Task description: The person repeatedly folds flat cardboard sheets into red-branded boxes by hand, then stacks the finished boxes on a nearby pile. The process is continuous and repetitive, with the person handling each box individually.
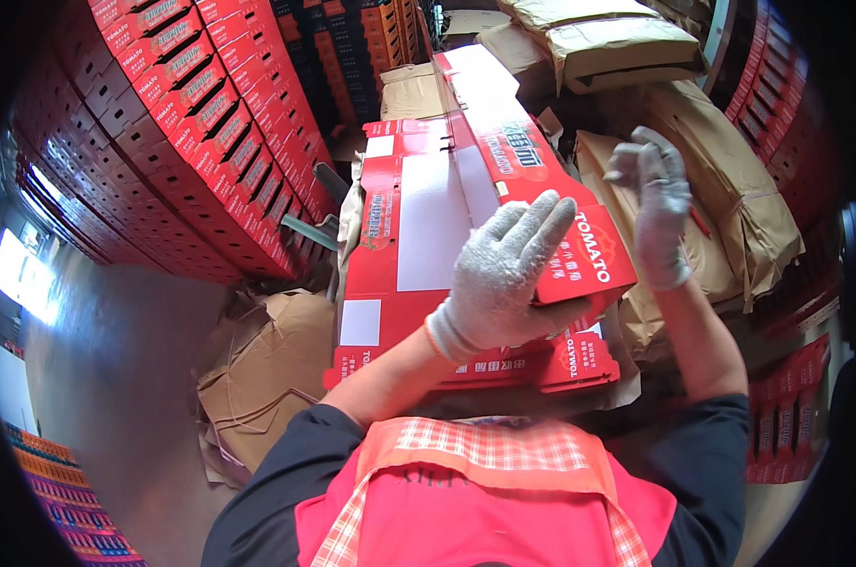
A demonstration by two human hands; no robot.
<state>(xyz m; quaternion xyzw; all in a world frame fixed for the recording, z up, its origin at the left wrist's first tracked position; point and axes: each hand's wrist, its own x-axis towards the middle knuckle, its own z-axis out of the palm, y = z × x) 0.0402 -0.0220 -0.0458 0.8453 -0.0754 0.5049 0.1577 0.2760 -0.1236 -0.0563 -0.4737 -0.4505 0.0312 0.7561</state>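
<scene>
A red and white cardboard carton (pixel 514 147), partly folded up, lies lengthwise over flat red and white carton blanks (pixel 426 222) in front of me. My left hand (pixel 504 269), in a pale work glove, lies against the carton's near end. Its fingers stretch out together along the side, and the thumb reaches below the end's lower edge. To the right of the carton my right hand (pixel 659 208), gloved too, is raised in the air with fingers apart and slightly bent. Nothing shows in it, and it is a little blurred.
Tall stacks of folded red cartons (pixel 192 104) rise at the left. Brown paper-wrapped bundles (pixel 721 189) lie to the right and at the back, and another wrapped bundle (pixel 267 378) is at the near left. Colourful stacks (pixel 69 501) stand at the lower left.
</scene>
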